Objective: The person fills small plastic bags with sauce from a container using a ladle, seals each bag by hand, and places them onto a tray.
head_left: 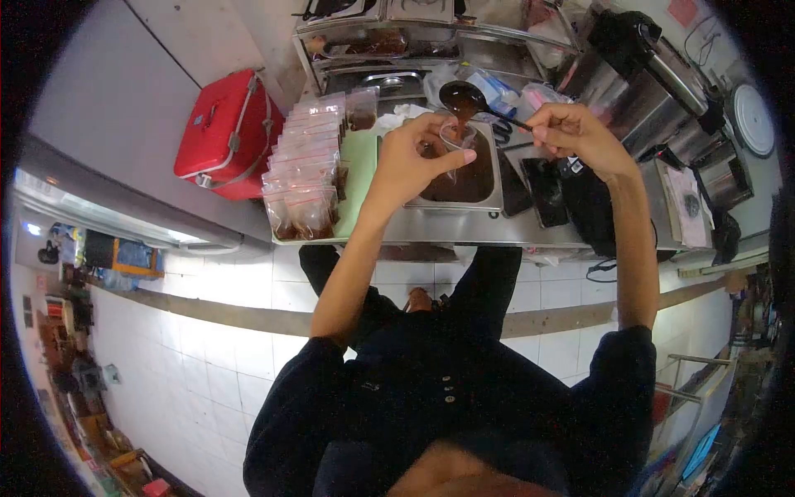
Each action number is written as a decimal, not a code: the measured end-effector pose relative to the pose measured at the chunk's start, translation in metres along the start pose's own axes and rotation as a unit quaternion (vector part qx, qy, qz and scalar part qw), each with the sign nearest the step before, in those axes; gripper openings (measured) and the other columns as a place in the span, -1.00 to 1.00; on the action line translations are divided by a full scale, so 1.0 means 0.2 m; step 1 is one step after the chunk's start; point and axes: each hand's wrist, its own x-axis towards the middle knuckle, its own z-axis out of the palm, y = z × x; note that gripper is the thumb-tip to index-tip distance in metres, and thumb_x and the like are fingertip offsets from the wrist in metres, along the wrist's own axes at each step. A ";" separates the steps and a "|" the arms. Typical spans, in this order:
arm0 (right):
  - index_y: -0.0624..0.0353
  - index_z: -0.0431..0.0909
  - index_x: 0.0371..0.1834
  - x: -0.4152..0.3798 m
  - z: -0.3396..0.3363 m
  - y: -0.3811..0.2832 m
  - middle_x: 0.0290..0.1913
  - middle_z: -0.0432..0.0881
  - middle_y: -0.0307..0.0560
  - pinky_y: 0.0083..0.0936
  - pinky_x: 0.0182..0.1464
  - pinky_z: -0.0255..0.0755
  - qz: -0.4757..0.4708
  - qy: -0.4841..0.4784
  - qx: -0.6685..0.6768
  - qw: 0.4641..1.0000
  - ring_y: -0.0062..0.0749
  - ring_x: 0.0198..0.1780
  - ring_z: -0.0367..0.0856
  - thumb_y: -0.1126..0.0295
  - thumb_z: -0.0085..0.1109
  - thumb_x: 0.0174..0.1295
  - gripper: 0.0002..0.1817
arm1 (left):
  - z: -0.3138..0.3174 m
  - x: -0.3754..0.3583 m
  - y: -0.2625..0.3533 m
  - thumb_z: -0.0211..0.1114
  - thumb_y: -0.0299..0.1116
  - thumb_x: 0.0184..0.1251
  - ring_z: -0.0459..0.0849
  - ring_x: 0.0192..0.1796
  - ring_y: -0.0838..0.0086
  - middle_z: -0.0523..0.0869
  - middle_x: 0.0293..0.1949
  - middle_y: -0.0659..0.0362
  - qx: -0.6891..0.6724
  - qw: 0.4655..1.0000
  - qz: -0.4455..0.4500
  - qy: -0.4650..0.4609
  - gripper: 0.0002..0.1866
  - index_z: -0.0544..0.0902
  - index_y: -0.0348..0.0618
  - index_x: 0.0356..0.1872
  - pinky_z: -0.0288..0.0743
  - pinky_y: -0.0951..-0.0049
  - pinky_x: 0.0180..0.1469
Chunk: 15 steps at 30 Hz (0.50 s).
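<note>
My left hand (411,160) is closed around a small clear plastic bag (454,139), its mouth upward, above a steel pan (498,184) of brown sauce (474,180). In my right hand (574,137), the handle of a black ladle (460,96) is pinched between the fingers. The ladle's bowl tilts over the bag, and brown sauce runs down from it at the mouth. To the left, several filled zip bags (306,153) stand in rows on a pale green tray (358,170).
A red cooler box (217,132) sits left of the tray. Right of the pan lie a dark phone-like slab (546,192) and a black bag (590,211). A large steel urn (654,91) stands at the back right. Metal shelving (464,29) rises behind the counter.
</note>
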 end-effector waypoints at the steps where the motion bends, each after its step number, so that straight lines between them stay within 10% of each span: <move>1: 0.10 0.73 -0.01 0.00 0.00 0.01 -0.32 0.63 -0.45 -0.75 -0.42 0.20 -0.003 0.003 0.001 1.000 -0.80 -0.40 0.42 0.27 0.30 0.46 -0.81 | 0.00 0.00 0.02 0.70 -0.32 0.09 0.68 -0.26 0.59 0.81 -0.13 0.11 0.000 1.000 -0.002 -0.002 -0.44 0.70 -0.39 0.08 0.55 0.53 -0.13; 15: 0.16 0.74 -0.06 -0.01 0.01 -0.03 -0.36 0.67 -0.35 -0.71 -0.37 0.29 0.011 0.013 -0.007 1.000 -0.76 -0.40 0.47 0.33 0.32 0.43 -0.83 | -0.01 0.00 0.02 0.65 -0.42 0.19 0.63 -0.21 0.67 0.79 -0.11 0.18 -0.025 0.999 -0.014 -0.029 -0.53 0.67 -0.28 0.09 0.55 0.59 -0.16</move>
